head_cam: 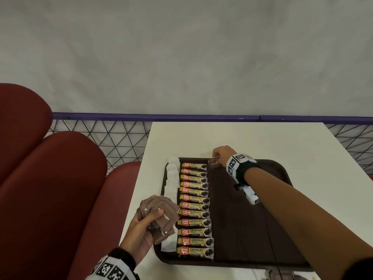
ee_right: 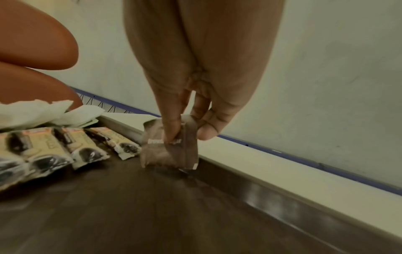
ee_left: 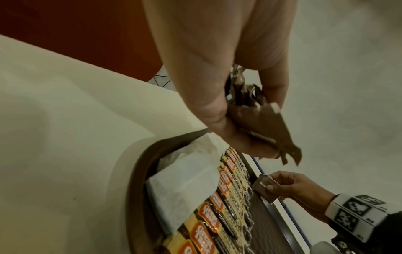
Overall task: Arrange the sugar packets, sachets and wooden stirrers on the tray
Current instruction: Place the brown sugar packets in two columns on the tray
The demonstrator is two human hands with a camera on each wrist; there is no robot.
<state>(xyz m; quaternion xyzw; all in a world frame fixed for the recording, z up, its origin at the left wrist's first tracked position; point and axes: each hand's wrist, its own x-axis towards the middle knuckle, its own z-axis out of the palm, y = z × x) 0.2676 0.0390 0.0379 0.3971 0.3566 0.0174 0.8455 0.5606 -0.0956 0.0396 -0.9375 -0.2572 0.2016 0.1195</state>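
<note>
1. Head view: a dark brown tray (head_cam: pixel 282 172) lies on the white worktop (head_cam: pixel 242 138), nearer its left and near edges. Along the tray's left side runs a column of white napkins (head_cam: pixel 172 178), and just beside it a column of coffee sachets (head_cam: pixel 194 207), overlapping from the far rim to the near rim. The left hand (head_cam: pixel 141 227) hovers over the worktop's left edge at the tray's near-left corner, its grip closed round a fanned stack of brown sugar packets (head_cam: pixel 159 213). The right hand (head_cam: pixel 221 156) reaches to the tray's far rim, pinching a single brown sugar packet (head_cam: pixel 214 163) just beside the farthest sachet.

2. Left wrist view: the left hand (ee_left: pixel 217 86) clasps the stack of brown sugar packets (ee_left: pixel 261 123) between thumb and fingers, above the napkins (ee_left: pixel 185 185) and sachets (ee_left: pixel 219 206). Beyond, the right hand (ee_left: pixel 298 187) holds the single brown sugar packet (ee_left: pixel 264 186) at the tray's (ee_left: pixel 139 171) far rim.

3. Right wrist view: the right hand (ee_right: pixel 195 77) pinches the single brown sugar packet (ee_right: pixel 169 153) near its top; the packet hangs upright, its lower edge at or just above the tray (ee_right: pixel 130 214) floor, close to the far rim. I cannot tell if it touches. The sachets (ee_right: pixel 87 149) lie to its left, with the napkins (ee_right: pixel 43 111) behind them.
</note>
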